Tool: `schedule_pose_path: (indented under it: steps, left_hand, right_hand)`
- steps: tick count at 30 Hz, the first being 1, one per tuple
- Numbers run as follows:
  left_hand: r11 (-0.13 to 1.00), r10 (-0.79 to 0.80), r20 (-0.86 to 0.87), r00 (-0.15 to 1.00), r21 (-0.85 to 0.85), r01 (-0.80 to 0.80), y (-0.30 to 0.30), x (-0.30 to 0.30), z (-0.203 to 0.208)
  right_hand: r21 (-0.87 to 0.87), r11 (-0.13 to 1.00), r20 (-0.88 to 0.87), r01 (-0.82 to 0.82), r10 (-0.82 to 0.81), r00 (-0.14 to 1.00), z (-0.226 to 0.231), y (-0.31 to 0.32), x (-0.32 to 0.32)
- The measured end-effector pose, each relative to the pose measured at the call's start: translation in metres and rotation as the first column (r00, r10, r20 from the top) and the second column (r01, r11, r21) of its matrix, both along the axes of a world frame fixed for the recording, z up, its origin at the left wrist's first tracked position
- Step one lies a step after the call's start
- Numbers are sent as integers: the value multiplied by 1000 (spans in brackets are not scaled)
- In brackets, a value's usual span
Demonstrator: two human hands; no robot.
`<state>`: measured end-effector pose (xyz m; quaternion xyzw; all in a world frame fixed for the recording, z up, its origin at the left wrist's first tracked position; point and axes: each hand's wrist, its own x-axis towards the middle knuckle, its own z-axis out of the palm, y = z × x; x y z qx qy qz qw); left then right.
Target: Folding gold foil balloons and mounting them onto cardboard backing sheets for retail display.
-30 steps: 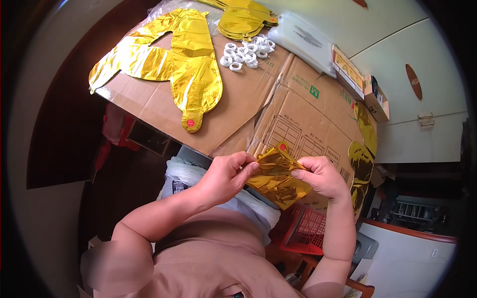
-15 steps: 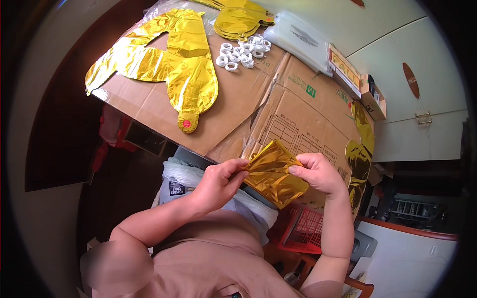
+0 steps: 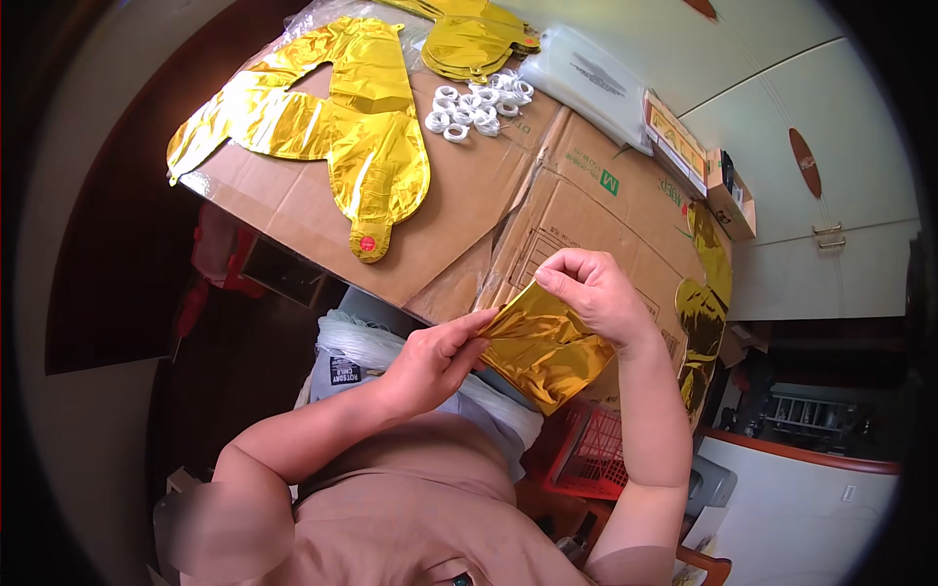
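Observation:
Between my hands, over the near edge of the cardboard, hangs a folded gold foil balloon, flat and creased. My left hand pinches its left corner between thumb and fingers. At its upper corner, my right hand is closed on the edge with thumb and forefinger. A larger flat gold foil balloon lies spread out at the far left of the cardboard, with a round red mark on its tab. To its right sits a pile of small white ribbon rolls.
The cardboard covers the table. More gold foil balloons lie in a stack at the back and along the right edge. A clear plastic bag and a small box stand by the cabinets. A red basket is below right.
My right hand has shifted up and left, from the right side of the folded foil balloon to its upper corner. My left hand keeps its pinch in nearly the same place.

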<state>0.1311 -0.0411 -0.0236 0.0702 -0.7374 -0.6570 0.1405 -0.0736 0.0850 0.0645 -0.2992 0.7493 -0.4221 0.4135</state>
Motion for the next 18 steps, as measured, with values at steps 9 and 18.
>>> schedule_pose_path:
  steps: [9,18]
  left_hand:
    - [1000,1,-21,1000,14,-1,-2,0,-3]
    - [999,15,-26,1000,48,-13,0,0,-7]
  right_hand:
    - [-31,999,69,19,-17,997,-6,0,4]
    - [151,987,62,-62,53,997,-3,48,7]
